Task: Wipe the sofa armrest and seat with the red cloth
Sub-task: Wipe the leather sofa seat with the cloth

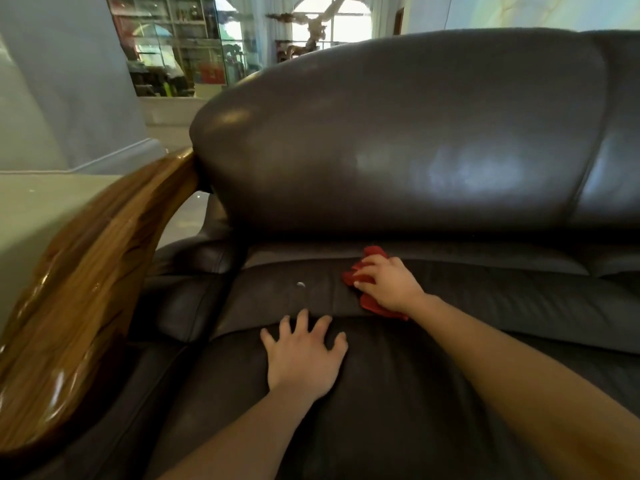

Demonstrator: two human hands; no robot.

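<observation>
A dark brown leather sofa fills the view, with its seat cushion [398, 393] below and its backrest [398, 133] above. The glossy wooden armrest [86, 289] curves down the left side. My right hand [389, 284] presses the crumpled red cloth [374, 252] onto the rear part of the seat, close to the crease under the backrest. The cloth shows around my fingers and below my wrist. My left hand [304, 351] lies flat on the seat with fingers spread, nearer to me and left of the cloth. A small white speck [300, 284] sits on the seat between the hands.
A second backrest cushion [616, 133] continues to the right. Left of the armrest is a pale surface [34, 220] and grey wall. Behind the sofa stand a glass display cabinet [173, 46] and an arched window [332, 22].
</observation>
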